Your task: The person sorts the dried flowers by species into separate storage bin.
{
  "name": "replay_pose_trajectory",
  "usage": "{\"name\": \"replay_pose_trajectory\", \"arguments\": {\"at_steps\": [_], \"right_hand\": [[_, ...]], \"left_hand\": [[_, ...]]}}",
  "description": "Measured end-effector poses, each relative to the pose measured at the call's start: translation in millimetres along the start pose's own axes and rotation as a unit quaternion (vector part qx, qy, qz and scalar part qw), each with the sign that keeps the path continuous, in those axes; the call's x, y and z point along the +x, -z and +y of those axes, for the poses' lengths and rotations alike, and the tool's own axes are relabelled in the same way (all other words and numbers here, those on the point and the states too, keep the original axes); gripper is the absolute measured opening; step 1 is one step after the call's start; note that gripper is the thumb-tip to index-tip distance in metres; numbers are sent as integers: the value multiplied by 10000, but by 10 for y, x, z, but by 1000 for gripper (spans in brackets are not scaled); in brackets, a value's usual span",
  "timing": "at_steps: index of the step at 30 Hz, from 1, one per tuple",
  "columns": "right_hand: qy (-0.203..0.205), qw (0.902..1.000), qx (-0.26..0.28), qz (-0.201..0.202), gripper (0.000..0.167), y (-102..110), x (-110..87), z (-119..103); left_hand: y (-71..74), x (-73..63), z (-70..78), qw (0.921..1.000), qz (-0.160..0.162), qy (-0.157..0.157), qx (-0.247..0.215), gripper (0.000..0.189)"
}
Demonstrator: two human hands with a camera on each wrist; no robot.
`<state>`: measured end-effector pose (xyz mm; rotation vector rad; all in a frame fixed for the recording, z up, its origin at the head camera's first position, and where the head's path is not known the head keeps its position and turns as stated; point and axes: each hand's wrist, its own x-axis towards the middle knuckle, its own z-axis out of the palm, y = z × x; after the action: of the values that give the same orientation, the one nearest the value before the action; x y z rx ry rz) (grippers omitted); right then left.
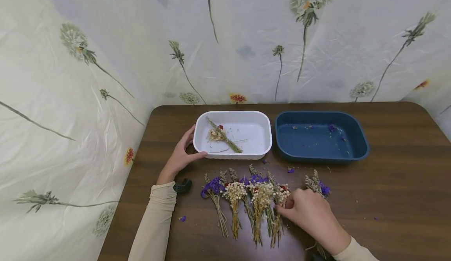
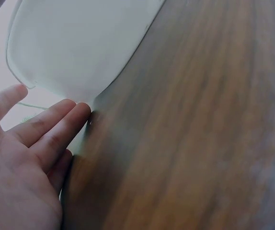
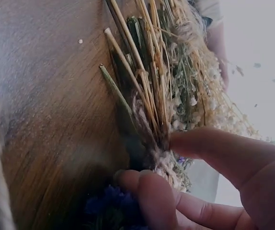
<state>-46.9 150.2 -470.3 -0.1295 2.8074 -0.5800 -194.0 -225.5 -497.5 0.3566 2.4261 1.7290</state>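
R hand (image 1: 313,216) pinches dried-flower bunch (image 1: 276,226) at tie, btwn thumb & fingers; other bunches (image 1: 261,193) crowd L of fingertips. L hand (image 1: 181,157), thumb & fingers wide, touches white tray (image 1: 255,135). Blue tray (image 1: 310,147) beyond R fingers.

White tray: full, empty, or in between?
In between. The head view shows a dried sprig and some cream flowers lying in the white tray, with much of its floor showing around them.
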Motion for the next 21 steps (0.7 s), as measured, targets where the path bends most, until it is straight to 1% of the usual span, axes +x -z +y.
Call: {"name": "replay_pose_trajectory", "arguments": {"at_steps": [5,7,10,14,17,21], "right_hand": [[81,9994,333,84,31,8,21,45],[26,9986,525,90,26,11,25,71],[-110,9965,832,7,22,21,16,102],[-233,9926,1194,-63,20,38,-1,131],[-264,9910,1311,7,19,52,-10,140],[-314,9908,1305,163,17,75,-19,133]], "left_hand": [[-4,70,-228,10000,40,36,13,105],[-9,79,-271,10000,61,-4,-3,105],[-12,77,-288,9999,86,-63,-29,104],[-9,68,-282,9999,96,-115,-38,102],[-6,66,-286,9999,93,-130,-1,100],[-6,62,-289,9999,96,-123,31,100]]}}
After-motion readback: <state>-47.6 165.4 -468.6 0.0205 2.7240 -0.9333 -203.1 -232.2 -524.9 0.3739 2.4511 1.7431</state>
